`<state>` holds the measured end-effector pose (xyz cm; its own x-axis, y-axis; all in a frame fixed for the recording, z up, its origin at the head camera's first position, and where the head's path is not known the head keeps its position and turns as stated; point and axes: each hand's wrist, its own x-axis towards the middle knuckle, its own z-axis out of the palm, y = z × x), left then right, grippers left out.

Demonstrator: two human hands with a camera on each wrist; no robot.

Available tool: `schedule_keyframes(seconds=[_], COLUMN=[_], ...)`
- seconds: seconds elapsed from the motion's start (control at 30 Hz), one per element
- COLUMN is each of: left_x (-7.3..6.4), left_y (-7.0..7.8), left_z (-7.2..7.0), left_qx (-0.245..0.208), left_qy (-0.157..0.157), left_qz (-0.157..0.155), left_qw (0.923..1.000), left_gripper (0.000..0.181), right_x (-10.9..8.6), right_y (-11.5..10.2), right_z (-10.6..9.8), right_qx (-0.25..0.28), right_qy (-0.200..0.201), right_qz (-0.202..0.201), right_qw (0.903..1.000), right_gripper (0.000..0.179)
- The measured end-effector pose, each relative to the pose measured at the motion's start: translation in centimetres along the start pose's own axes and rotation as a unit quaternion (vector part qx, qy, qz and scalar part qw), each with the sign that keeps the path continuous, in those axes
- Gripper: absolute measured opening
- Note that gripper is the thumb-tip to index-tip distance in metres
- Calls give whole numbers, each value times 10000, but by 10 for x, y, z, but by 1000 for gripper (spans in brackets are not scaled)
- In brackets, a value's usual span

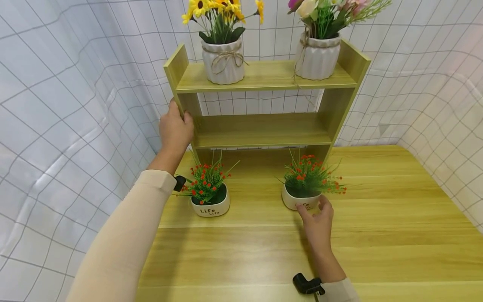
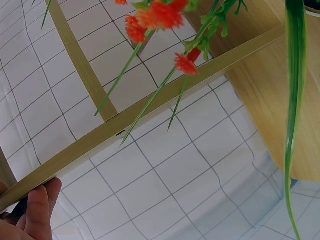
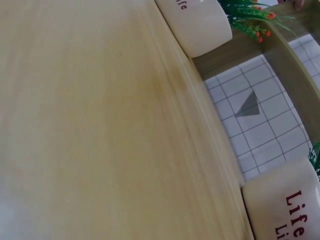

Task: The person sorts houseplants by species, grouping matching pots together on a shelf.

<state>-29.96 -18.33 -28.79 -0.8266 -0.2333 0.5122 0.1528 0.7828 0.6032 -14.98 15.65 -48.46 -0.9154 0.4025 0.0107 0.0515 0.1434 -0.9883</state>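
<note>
With fingers of the left hand (image 1: 176, 129) curled round the left edge of the shelf (image 1: 260, 129), presumably steadies it; with the right hand (image 1: 318, 220), fingers half spread, grips the right flowerpot (image 1: 289, 199) low on the bench (image 1: 234, 251), before the shelf's lower right corner.

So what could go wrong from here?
If the left hand tugs the shelf it grips, the yellow-flower pot and mixed-flower pot on top could slide or tip.
The right hand seems to hold the right red-flower pot only by its near side, so it might slip.
The left arm passes close to the left red-flower pot and might brush its flowers.
</note>
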Motion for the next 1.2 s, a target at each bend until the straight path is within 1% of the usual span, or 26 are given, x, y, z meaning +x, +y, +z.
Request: schedule_keyframes(seconds=[0.2,0.4,0.57,0.63,0.77,0.87,1.0,1.13,1.2], left_x=[-1,-2,-1,-1,-1,-1,-1,-1,0], left_y=[1,1,0,0,1,1,1,0,0], left_z=[-1,-1,-1,-1,-1,0,1,1,1], left_qx=[28,35,48,58,60,63,47,27,31], left_qy=[4,-32,-51,-50,-47,-31,13,34,24], left_qz=[40,0,-33,-32,-11,2,7,0,-1], left_qw=[10000,10000,10000,10000,10000,10000,10000,10000,10000], left_gripper=[37,37,37,37,37,37,37,37,37], right_x=[8,20,27,30,35,39,43,44,44], right_y=[4,9,12,11,11,13,14,12,12], right_z=[5,13,15,16,15,15,14,13,13], right_qx=[-15,-74,-111,-91,-53,201,531,397,255], right_qy=[42,236,262,229,121,-58,-323,-391,-335], right_qz=[-10,-381,-346,-350,-489,-675,-752,-574,-478], right_qw=[10000,9990,9990,9991,9987,9975,9952,9968,9980], right_gripper=[95,95,102,103,104,103,107,111,111])
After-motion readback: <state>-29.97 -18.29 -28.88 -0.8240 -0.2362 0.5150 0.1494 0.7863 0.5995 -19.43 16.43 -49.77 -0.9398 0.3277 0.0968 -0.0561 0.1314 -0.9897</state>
